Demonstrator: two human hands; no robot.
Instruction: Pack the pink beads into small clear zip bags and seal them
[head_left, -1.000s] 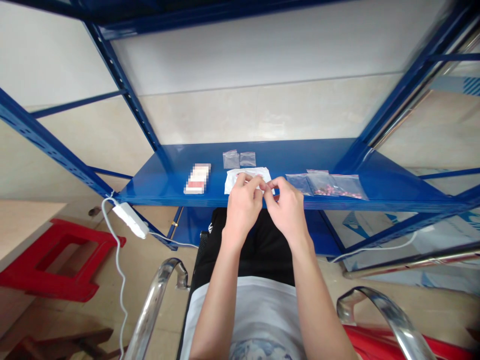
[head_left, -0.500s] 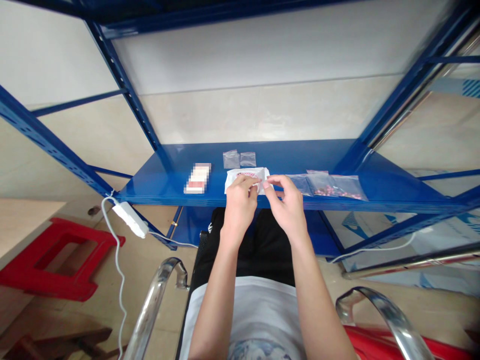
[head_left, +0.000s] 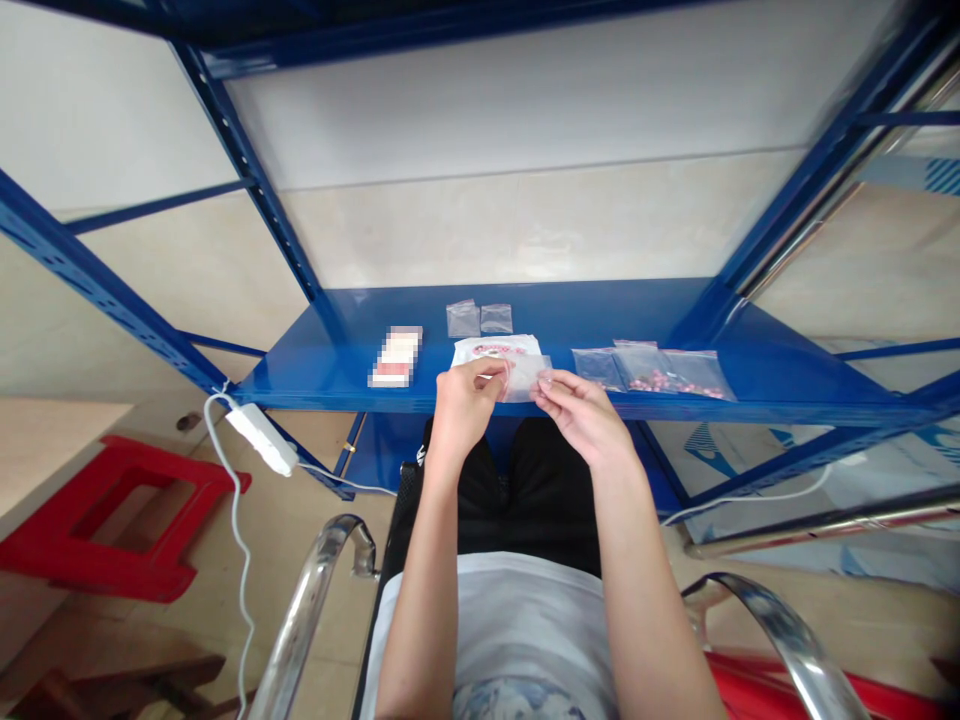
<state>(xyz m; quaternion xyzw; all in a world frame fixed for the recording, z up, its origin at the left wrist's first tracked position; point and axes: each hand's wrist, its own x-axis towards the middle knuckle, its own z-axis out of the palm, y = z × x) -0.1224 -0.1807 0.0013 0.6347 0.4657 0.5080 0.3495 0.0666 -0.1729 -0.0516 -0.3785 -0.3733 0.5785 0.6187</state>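
A small clear zip bag (head_left: 523,380) is stretched between my two hands, just over the near edge of the blue shelf. My left hand (head_left: 471,398) pinches its left end, and my right hand (head_left: 576,408) pinches its right end. Whether anything is inside this bag I cannot tell. Behind it lies a white pack (head_left: 495,348) with pink print or pink pieces on top, partly covered by my left hand and the bag. To the right, zip bags (head_left: 656,370) with small pink pieces in them lie beside a clear bag (head_left: 598,368).
Two clear zip bags (head_left: 480,319) lie farther back on the blue shelf (head_left: 360,310). A blurred-out red and white object (head_left: 396,356) is at the left. A white power strip (head_left: 262,438) hangs at the shelf's left corner, above a red stool (head_left: 127,515).
My hands have come nearer and now hold the clear bag up between them. My right hand has moved right, and more of the white pack shows.
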